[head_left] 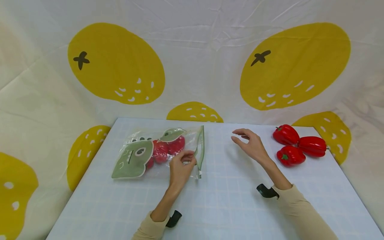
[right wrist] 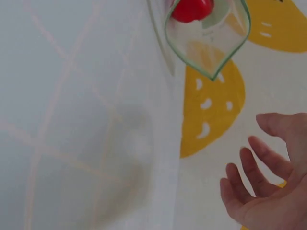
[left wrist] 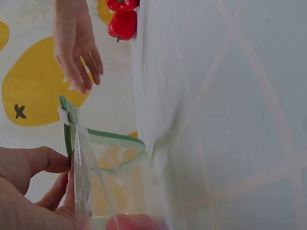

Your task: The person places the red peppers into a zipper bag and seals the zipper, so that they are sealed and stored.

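Head view: our left hand (head_left: 182,166) pinches the bag (head_left: 139,156) by its rim (head_left: 202,143).
Right hand (head_left: 253,146) empty, loose-fingered; we should hold that rim wide.

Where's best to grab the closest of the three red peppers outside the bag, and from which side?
Probably around the rounded body of the front pepper, coming down from its front left: the rear pepper sits close behind and the rightmost pepper close on the right, leaving the front left open.
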The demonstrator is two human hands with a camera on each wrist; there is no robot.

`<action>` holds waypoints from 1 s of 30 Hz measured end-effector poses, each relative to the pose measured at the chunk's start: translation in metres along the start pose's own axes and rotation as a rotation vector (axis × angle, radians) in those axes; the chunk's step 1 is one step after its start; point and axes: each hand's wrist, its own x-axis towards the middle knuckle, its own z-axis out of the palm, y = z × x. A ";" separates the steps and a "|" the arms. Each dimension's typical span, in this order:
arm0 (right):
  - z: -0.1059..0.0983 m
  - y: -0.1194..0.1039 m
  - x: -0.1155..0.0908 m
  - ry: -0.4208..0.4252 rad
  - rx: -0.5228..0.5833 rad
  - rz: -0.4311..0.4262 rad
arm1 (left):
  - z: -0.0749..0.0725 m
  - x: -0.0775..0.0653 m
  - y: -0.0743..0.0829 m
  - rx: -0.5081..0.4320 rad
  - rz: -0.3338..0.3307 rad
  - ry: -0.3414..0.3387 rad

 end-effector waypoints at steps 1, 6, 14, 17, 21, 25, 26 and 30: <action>-0.003 0.002 -0.001 0.005 -0.008 0.004 | 0.000 0.000 0.000 0.001 0.000 -0.002; -0.016 0.011 -0.005 0.045 -0.045 -0.005 | 0.001 0.001 0.001 0.002 0.005 -0.002; -0.036 0.022 -0.014 0.110 -0.083 -0.004 | 0.000 -0.001 0.002 0.010 0.003 -0.006; -0.043 0.026 -0.017 0.143 -0.105 -0.006 | 0.000 0.000 0.001 0.006 0.008 -0.002; -0.051 0.032 -0.022 0.179 -0.139 -0.009 | 0.000 -0.001 0.000 0.006 0.006 -0.001; -0.060 0.038 -0.028 0.201 -0.164 -0.010 | 0.000 -0.001 0.000 0.007 0.002 -0.005; -0.062 0.040 -0.030 0.206 -0.170 -0.010 | 0.000 -0.001 0.000 0.010 0.003 -0.005; -0.070 0.045 -0.036 0.225 -0.197 -0.007 | 0.000 -0.001 0.001 0.020 0.007 -0.003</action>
